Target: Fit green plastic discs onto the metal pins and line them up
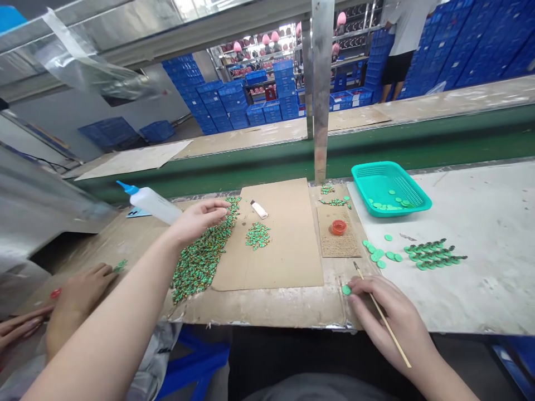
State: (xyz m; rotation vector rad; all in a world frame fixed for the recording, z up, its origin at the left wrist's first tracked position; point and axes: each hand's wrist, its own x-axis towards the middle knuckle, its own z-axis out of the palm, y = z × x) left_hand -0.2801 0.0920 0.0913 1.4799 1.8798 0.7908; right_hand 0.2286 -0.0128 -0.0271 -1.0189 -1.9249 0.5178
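My left hand (203,219) is over the upper part of a long pile of small green-and-orange pieces (203,259). Its thumb and index finger are close together at the tips; whatever they pinch is too small to make out. In my right hand (387,312), near the table's front edge, is a thin wooden stick like a fine brush (390,328), its dark tip pointing up and away. The same hand pinches a green disc (346,289) between thumb and fingers. A smaller heap of green pieces (258,236) lies on the cardboard sheet (288,250).
A red cup (338,227) stands on a brown board (340,248). Rightward are loose green discs (376,254), rows of discs with dark-tipped pieces (434,255) and a teal basket (422,203). A white bottle (152,205) leans left. Another person's hand (86,287) works at far left.
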